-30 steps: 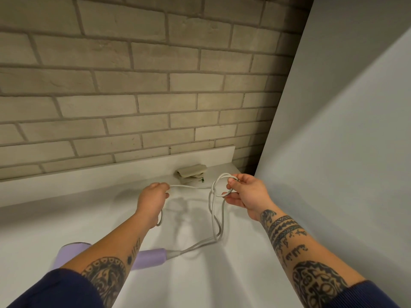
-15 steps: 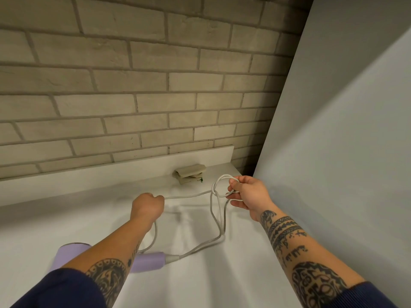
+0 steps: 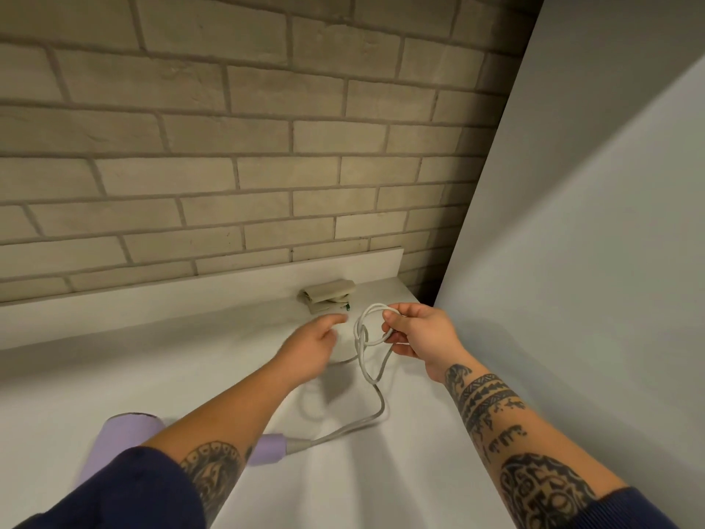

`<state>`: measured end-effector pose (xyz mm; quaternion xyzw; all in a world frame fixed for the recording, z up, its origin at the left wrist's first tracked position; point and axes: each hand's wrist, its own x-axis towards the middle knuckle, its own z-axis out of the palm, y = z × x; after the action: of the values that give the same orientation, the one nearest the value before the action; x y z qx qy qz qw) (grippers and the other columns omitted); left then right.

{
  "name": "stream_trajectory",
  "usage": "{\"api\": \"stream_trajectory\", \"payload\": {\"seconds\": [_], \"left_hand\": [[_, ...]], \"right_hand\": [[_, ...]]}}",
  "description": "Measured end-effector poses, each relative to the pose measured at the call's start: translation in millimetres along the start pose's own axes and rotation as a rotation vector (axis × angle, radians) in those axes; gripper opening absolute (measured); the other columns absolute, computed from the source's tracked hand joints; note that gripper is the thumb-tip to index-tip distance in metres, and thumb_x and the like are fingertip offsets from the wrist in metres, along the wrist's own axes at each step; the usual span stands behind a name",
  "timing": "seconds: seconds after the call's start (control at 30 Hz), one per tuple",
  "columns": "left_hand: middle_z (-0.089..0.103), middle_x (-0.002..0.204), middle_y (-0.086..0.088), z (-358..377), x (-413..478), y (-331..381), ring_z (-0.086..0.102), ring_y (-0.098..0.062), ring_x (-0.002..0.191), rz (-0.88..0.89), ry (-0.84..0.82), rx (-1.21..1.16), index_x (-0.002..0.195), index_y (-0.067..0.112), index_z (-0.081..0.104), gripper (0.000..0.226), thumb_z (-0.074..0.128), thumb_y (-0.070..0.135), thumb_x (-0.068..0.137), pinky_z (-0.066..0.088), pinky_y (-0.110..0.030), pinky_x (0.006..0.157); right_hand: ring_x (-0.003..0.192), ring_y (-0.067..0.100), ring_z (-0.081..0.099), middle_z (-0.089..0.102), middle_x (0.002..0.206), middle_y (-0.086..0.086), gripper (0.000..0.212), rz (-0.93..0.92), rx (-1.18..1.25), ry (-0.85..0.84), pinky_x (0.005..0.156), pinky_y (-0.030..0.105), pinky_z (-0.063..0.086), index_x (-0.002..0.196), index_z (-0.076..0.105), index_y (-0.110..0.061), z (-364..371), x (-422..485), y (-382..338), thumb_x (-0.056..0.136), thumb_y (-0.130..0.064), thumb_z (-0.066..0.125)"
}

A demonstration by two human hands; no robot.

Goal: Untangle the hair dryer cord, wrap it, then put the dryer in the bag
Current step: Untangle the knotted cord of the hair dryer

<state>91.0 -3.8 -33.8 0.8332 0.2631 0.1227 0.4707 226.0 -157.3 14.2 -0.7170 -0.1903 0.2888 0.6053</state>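
A lilac hair dryer lies on the white counter at the lower left, half hidden by my left forearm. Its grey-white cord runs from the handle end up to my right hand, which pinches a small coil of several loops. My left hand is blurred, just left of the coil, fingers curled over a stretch of cord that comes out below the palm. A folded beige cloth bag lies at the back of the counter.
A pale brick wall rises behind the counter's low white upstand. A tall grey panel closes off the right side, close to my right arm. A small green bit shows beside the beige bag.
My left hand has swung right with the cord, from well left of the coil to just beside it. The slack cord on the counter has shifted. My right hand has stayed put with its loops.
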Motion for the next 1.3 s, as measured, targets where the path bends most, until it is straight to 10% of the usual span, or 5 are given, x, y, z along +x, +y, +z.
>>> {"api": "stream_trajectory", "payload": {"seconds": [0.33,0.47,0.8,1.13,1.3], "left_hand": [[0.074,0.111,0.012,9,5,25,0.060,-0.006,0.110,-0.045,-0.288,-0.299,0.098,0.036,0.076,0.019,0.059,0.029,0.101,0.040,-0.034,0.098],[0.066,0.080,0.013,6,13,16,0.057,-0.001,0.073,0.041,0.013,-0.243,0.091,0.030,0.070,0.026,0.051,0.018,0.105,0.044,-0.028,0.075],[0.067,0.104,-0.008,-15,23,-3,0.057,-0.027,0.085,-0.170,0.566,-0.118,0.115,0.012,0.060,0.025,0.038,0.014,0.107,0.040,-0.030,0.072],[0.067,0.124,0.013,6,19,20,0.060,-0.021,0.118,0.012,0.120,0.087,0.115,0.043,0.066,0.025,0.045,0.036,0.103,0.029,-0.053,0.119],[0.059,0.091,0.010,11,20,29,0.054,-0.012,0.094,0.215,0.008,0.354,0.092,0.029,0.066,0.023,0.052,0.044,0.102,0.038,-0.038,0.097]], "right_hand": [[0.075,0.017,0.067,0.076,0.086,0.007,0.012,0.015,-0.066,-0.078,0.067,0.028,0.057,0.104,0.074,-0.015,-12,-2,1,0.095,-0.022,0.069],[0.068,0.015,0.065,0.073,0.080,0.004,0.015,0.015,-0.035,-0.038,0.061,0.026,0.056,0.108,0.070,-0.012,-15,-2,2,0.094,-0.016,0.070],[0.070,0.018,0.071,0.079,0.085,0.008,0.021,0.028,-0.128,0.038,0.068,0.032,0.060,0.104,0.072,-0.016,-23,3,5,0.085,-0.017,0.080],[0.065,0.017,0.070,0.077,0.085,0.013,0.015,0.023,-0.141,0.026,0.059,0.029,0.054,0.096,0.073,-0.010,-7,0,0,0.085,-0.016,0.080],[0.065,0.017,0.072,0.078,0.080,0.008,0.030,0.003,-0.174,0.057,0.060,0.028,0.056,0.108,0.068,-0.017,-11,3,1,0.082,-0.019,0.083]]}}
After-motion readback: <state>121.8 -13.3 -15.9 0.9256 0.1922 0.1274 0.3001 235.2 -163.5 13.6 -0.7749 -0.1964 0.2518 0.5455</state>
